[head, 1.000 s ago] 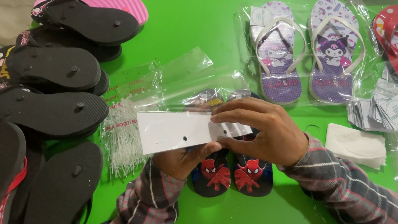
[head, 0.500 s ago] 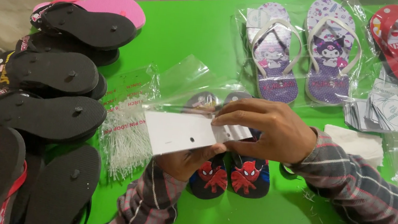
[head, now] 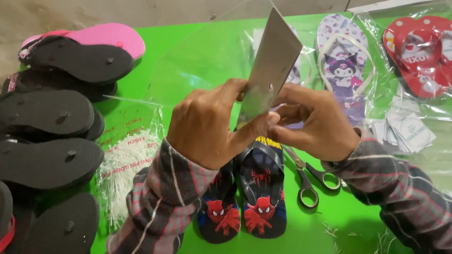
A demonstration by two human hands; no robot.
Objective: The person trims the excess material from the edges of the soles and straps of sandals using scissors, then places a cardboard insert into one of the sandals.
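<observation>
Both hands pinch the grey rectangular cardboard tag (head: 272, 58) at its lower end, left hand (head: 206, 122) and right hand (head: 312, 123) meeting there. Its long axis tilts up and away, directly above the small dark-blue rubber flip-flops with red figures (head: 255, 196).

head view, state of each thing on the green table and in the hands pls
white card: upright, pinched at its lower end by both hands
left hand: gripping card
right hand: gripping card
dark slippers: paired, flat under the hands
scissors: lying, blades hidden
purple slippers: bagged
red slippers: bagged
black-soled slippers: stacked sole up
</observation>
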